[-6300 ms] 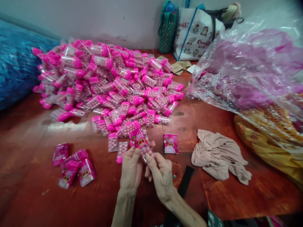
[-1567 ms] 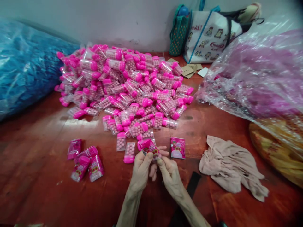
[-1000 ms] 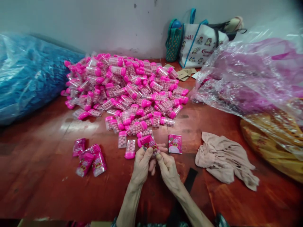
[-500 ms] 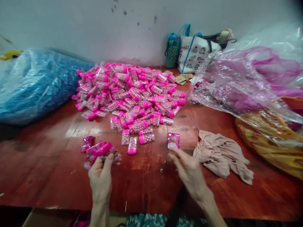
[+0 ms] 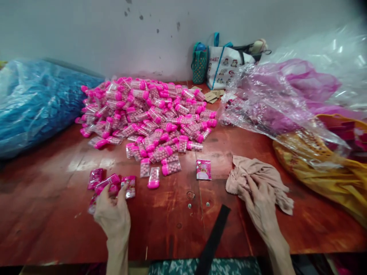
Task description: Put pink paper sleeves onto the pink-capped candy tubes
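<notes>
My left hand (image 5: 112, 214) rests with its fingers spread over a small cluster of pink labelled candy containers (image 5: 103, 182) on the red-brown table (image 5: 172, 214), touching them. My right hand (image 5: 259, 202) lies on a crumpled beige cloth (image 5: 259, 172), fingers stretched out onto it. Between the hands a single pink label (image 5: 203, 169) lies flat. Beyond it is a big heap of clear containers with pink caps (image 5: 149, 114), several loose ones at its near edge.
A blue plastic bag (image 5: 34, 103) fills the left side. A clear bag of pink material (image 5: 281, 99) and a yellow bag (image 5: 329, 175) crowd the right. Tote bags (image 5: 223, 65) stand against the back wall. A black strap (image 5: 213, 240) lies at the near edge.
Both hands held one labelled container together, then parted. My left hand carried it to the labelled cluster on the left. My right hand moved right onto the cloth.
</notes>
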The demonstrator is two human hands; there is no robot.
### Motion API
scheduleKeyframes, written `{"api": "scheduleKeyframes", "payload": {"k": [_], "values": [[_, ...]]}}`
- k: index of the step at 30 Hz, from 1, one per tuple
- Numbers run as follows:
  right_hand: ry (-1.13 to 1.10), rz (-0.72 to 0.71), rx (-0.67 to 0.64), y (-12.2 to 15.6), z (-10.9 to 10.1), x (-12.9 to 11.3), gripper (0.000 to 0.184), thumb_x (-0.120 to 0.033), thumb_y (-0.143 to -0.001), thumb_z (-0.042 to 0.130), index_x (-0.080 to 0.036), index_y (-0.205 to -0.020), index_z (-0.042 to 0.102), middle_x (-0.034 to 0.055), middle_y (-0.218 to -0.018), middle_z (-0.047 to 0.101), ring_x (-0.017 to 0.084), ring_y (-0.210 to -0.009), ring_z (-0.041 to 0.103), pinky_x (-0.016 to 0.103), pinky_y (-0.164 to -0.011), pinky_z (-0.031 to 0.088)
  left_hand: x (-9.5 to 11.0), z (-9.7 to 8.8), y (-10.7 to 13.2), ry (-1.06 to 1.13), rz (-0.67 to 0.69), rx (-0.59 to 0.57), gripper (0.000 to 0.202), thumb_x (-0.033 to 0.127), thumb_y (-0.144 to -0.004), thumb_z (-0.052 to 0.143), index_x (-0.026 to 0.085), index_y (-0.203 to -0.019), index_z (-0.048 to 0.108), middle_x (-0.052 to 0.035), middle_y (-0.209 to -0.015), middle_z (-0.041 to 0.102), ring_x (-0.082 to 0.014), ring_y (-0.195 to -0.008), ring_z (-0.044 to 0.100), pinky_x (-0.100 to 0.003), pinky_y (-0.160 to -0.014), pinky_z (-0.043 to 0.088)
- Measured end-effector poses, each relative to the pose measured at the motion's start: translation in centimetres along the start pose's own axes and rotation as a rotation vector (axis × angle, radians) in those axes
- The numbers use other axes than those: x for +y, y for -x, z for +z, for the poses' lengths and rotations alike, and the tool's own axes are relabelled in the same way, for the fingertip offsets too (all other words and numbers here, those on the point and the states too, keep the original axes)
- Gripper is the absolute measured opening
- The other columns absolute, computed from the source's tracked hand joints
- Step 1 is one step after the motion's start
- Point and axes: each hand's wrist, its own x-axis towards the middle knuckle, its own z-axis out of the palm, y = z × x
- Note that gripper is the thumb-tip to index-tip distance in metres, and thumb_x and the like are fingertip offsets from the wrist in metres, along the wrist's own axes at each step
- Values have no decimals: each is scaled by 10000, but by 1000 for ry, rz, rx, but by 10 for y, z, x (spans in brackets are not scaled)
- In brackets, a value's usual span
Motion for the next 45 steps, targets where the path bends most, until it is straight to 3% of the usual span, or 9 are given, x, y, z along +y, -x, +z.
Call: {"api": "scheduleKeyframes", "payload": {"k": [3, 6, 9, 14, 18, 27, 35, 41, 45], "values": [[-158, -20, 19, 2, -8, 2, 368, -391, -847, 415, -180, -1122, 539, 120, -1100, 534, 271, -1023, 450, 448, -867, 352, 2, -9, -3, -92, 71, 99, 434, 427, -744, 536, 139, -1063, 586, -79, -783, 572, -256, -777, 544, -395, -762, 415], [-273, 35, 102, 4, -11, 1, 265, -367, -845, 441, -184, -960, 595, 86, -971, 589, 241, -945, 496, 417, -852, 365, 18, -6, 2, 31, 71, 67, 354, 389, -744, 555, 149, -997, 615, -68, -813, 585, -209, -691, 542, -352, -706, 433], [-270, 104, 145, 2, -8, -2, 271, -381, -858, 411, -177, -828, 588, 77, -854, 596, 231, -854, 502, 397, -796, 371, 59, 9, 30, 283, 199, -213, 228, 292, -787, 522, 185, -971, 605, -59, -874, 607, -203, -771, 560, -341, -738, 435], [-160, 149, 69, -3, -2, 1, 368, -392, -896, 285, -178, -747, 543, 78, -741, 557, 227, -777, 462, 386, -741, 360, 154, 42, 115, 367, 776, -813, 213, 201, -810, 475, 174, -1004, 559, -85, -893, 603, -220, -801, 554, -342, -707, 464], [-242, 134, 39, 0, -2, 9, 356, -392, -892, 291, -172, -806, 557, 94, -820, 582, 231, -817, 490, 401, -770, 373, 193, 68, 158, 209, 1000, -930, 367, 98, -822, 368, 135, -1184, 420, -126, -1007, 562, -230, -826, 571, -325, -634, 487], [-323, -54, -28, 4, -13, 19, 261, -360, -858, 403, -174, -951, 561, 95, -962, 589, 234, -937, 512, 406, -837, 381, 195, 98, 148, 145, 918, -970, 226, 133, -859, 322, 122, -996, 501, -141, -900, 624, -208, -705, 621, -277, -546, 437], [-164, 71, -8, -6, -3, 15, 290, -380, -851, 385, -172, -749, 560, 79, -769, 591, 230, -790, 505, 375, -742, 382, 201, 111, 146, 201, 851, -952, 234, 281, -862, 363, 167, -903, 562, -72, -693, 654, -214, -594, 610, -280, -492, 388], [-154, 102, 2, -15, -4, 8, 358, -388, -879, 345, -173, -712, 578, 72, -731, 598, 217, -744, 504, 355, -720, 387, 192, 95, 133, 270, 750, -912, 317, 386, -856, 376, 159, -871, 597, -83, -709, 667, -213, -629, 618, -283, -529, 415], [-165, 237, 222, -25, -18, -18, 312, -420, -810, 497, -144, -919, 593, 106, -885, 598, 248, -873, 508, 374, -767, 389, 158, 75, 102, 505, 511, -639, 279, 245, -878, 361, 138, -1028, 569, -99, -903, 657, -188, -823, 604, -279, -717, 436]]}}
